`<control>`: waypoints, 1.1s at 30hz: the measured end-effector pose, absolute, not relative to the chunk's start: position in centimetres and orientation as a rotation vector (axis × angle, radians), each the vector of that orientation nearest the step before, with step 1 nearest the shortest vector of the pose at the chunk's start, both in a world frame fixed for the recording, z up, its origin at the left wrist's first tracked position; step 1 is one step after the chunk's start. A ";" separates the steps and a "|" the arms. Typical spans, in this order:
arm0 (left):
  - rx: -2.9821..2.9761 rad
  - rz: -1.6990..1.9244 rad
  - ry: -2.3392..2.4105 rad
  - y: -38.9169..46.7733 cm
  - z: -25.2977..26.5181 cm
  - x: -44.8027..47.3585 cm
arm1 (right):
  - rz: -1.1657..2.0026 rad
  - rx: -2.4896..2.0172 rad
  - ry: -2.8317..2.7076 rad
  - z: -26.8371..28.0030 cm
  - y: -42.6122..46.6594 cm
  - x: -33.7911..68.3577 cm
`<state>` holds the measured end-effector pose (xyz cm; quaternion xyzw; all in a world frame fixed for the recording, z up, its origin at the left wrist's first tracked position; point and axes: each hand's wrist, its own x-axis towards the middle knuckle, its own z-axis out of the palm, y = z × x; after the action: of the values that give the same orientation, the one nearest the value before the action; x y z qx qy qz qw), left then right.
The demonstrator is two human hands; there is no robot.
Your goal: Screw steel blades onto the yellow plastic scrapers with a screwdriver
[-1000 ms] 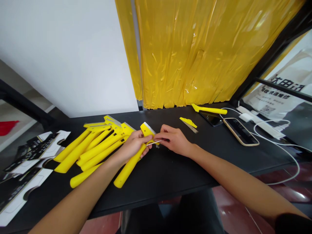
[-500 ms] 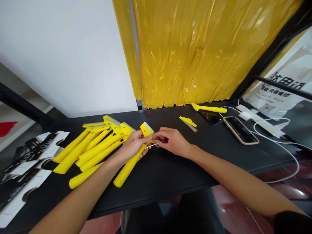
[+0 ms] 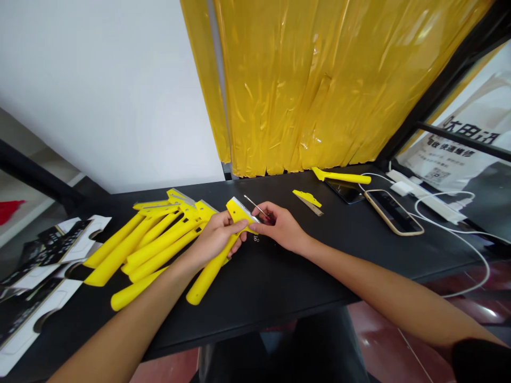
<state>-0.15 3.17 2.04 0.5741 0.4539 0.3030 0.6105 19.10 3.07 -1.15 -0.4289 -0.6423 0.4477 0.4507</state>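
Observation:
My left hand point(image 3: 219, 234) is closed round the neck of a yellow scraper point(image 3: 209, 274), whose head with a metal blade points up and away. In my right hand point(image 3: 281, 226) is a thin screwdriver point(image 3: 255, 205), its bare shaft pointing up and left. The right thumb and fingers also touch the right end of the scraper's head. A few tiny screws or washers point(image 3: 256, 239) lie on the black table just below the right fingertips. To the left, several more yellow scrapers point(image 3: 159, 242) lie in a pile, partly behind my left forearm.
A yellow blade guard piece with a blade point(image 3: 307, 202) lies right of my hands. Behind it are another yellow scraper point(image 3: 347, 177), a dark phone point(image 3: 345, 192), a cased phone point(image 3: 395, 213) and a power strip point(image 3: 427, 198) with white cables. Printed card sleeves point(image 3: 51, 266) lie left.
The screwdriver has swung from pointing down-left at the scraper to pointing up-left, away from it. My right fingers now touch the scraper's head, which has turned slightly.

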 end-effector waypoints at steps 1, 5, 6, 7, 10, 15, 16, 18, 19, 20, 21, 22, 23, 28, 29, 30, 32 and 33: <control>1.340 0.698 1.050 3.2 2.1 -0.2 | 1.158 -1.070 -1.541 -1.0 3.1 19.1; 1.351 0.662 1.098 3.2 2.7 -0.5 | 1.390 -1.088 -1.416 -0.1 3.3 19.7; 1.348 0.638 1.116 3.2 2.8 -0.6 | 1.447 -1.092 -1.400 0.0 3.4 19.9; 1.351 0.608 1.125 3.3 2.9 -0.7 | 1.484 -1.099 -1.396 0.2 3.4 20.0; 1.398 0.555 1.081 3.4 3.0 -1.0 | 1.492 -1.127 -1.463 0.3 3.4 20.3; 1.554 0.503 0.995 3.2 3.1 -1.0 | 1.474 -1.050 -1.610 -0.2 3.3 20.0; 1.575 0.489 0.991 3.2 3.2 -0.9 | 1.471 -1.042 -1.615 -0.3 3.2 20.0; 1.595 0.482 0.997 3.1 3.2 -0.9 | 1.469 -1.059 -1.601 -0.4 3.2 19.9; 1.598 0.492 1.011 3.1 3.1 -0.9 | 1.469 -1.076 -1.582 -0.4 3.3 19.8; 1.604 0.517 1.038 3.1 3.1 -0.9 | 1.469 -1.095 -1.557 -0.4 3.3 19.8; 1.623 0.563 1.080 3.0 3.0 -0.9 | 1.471 -1.113 -1.534 -0.3 3.4 19.8; 1.662 0.626 1.135 3.0 2.9 -1.0 | 1.472 -1.130 -1.515 -0.3 3.5 19.9; 1.728 0.697 1.198 2.9 2.8 -1.0 | 1.469 -1.143 -1.503 -0.3 3.6 20.0; 2.404 0.833 1.384 2.2 1.7 -0.4 | 1.430 -1.145 -1.481 -0.5 4.2 20.6; 2.533 0.831 1.379 2.0 1.4 -0.2 | 1.423 -1.130 -1.477 -0.5 4.2 20.7; 2.641 0.832 1.383 1.9 1.2 0.0 | 1.420 -1.115 -1.471 -0.5 4.2 20.7; 2.802 0.824 1.418 1.5 1.0 0.4 | 1.434 -1.098 -1.452 -0.5 4.2 20.7; 2.868 0.810 1.447 1.3 0.9 0.6 | 1.451 -1.095 -1.441 -0.5 4.1 20.6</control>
<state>0.57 1.34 0.94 0.8625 0.4352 0.2437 -0.0855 20.64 4.11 -0.53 -0.4327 -0.5697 0.5733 0.3995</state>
